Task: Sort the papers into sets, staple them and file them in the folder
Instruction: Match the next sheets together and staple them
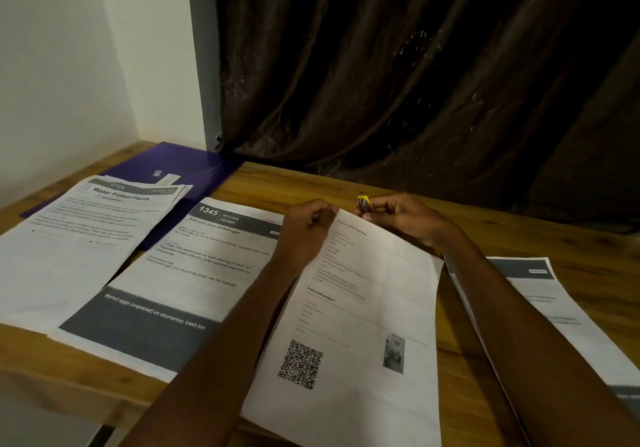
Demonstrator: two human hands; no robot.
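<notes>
With the left hand (306, 219) pinching the set's (360, 308) far corner, the right hand (398, 216), gripping the stapler (363, 203), should bite squarely there.

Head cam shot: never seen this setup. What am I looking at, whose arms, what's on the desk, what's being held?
There is no machine here. A person wears one wide-angle camera on the head, looking down at their own bare arms. The left hand pinches the top corner of the QR-code sheet. The right hand holds a small yellow-tipped stapler at that corner. On the wooden desk lie a boiled-eggs sheet, a Water Potted Plants stack partly over a purple folder, and another sheet on the right. A dark curtain hangs behind.
</notes>
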